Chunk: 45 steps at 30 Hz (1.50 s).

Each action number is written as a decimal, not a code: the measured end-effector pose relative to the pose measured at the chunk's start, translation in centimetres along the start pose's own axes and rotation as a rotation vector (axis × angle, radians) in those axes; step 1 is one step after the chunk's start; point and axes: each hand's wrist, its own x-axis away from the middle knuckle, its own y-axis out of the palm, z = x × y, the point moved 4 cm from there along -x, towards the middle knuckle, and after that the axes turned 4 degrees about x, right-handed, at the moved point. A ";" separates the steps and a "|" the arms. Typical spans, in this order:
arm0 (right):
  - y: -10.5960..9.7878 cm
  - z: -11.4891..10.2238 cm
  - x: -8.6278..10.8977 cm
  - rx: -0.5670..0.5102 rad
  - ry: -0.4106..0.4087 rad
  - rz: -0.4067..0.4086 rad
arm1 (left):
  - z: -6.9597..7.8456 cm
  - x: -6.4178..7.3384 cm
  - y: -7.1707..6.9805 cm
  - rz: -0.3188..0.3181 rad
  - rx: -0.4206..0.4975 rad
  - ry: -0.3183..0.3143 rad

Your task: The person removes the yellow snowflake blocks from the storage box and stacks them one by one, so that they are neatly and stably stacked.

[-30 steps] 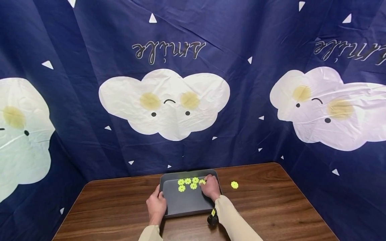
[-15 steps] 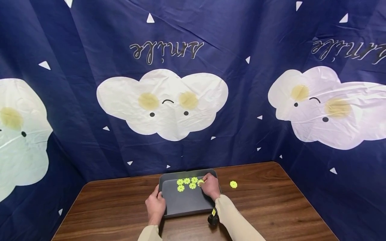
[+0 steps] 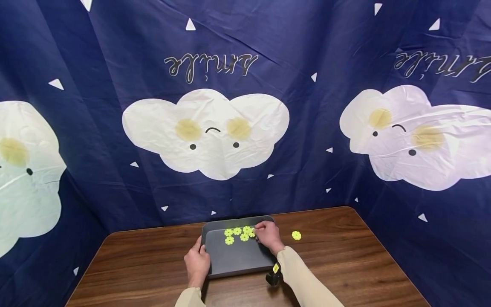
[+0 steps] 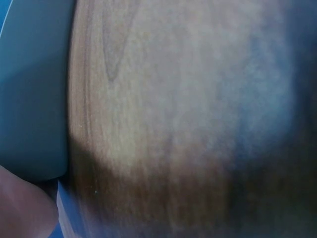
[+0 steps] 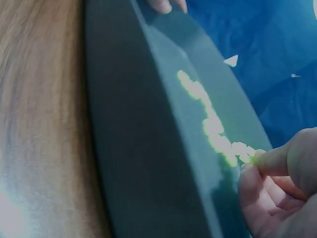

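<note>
A dark grey tray (image 3: 239,258) lies on the table, and my left hand (image 3: 197,263) grips its left side. In the left wrist view only a bit of that hand (image 4: 25,208) shows, by the tray corner (image 4: 32,114). Several yellow-green flower-shaped pieces (image 3: 229,240) lie in the far part of the tray. My right hand (image 3: 270,236) is over the tray's far right part. Its thumb and finger pinch one flower-shaped piece (image 5: 242,150), close beside the cluster of other pieces (image 5: 213,126). Fingers partly cover the pinched piece.
One more yellow-green flower-shaped piece (image 3: 296,235) lies on the wooden table (image 3: 337,251), right of the tray. A black device (image 3: 272,279) hangs at the right wrist. A dark blue cloth (image 3: 215,194) with white clouds hangs behind the table and at both sides.
My right hand has shifted slightly, bringing the pinched piece left toward the other pieces in the tray. The left hand keeps its grip on the tray. The head view has drifted a little.
</note>
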 end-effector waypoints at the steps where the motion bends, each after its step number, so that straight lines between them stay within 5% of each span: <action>1: -0.1 -0.2 0.0 -0.030 0.004 -0.007 | 0.0 0.0 0.0 0.000 0.000 -0.001; 16: -6.5 -1.6 -1.5 -0.084 0.008 0.100 | -0.4 -0.1 0.2 -0.022 0.010 -0.036; 28: -11.7 0.1 -2.4 0.048 0.011 0.191 | -0.4 -0.2 0.2 -0.018 0.006 -0.033; 45: -14.4 2.8 -1.5 0.150 0.052 0.212 | -0.3 -0.1 0.1 -0.011 0.009 -0.022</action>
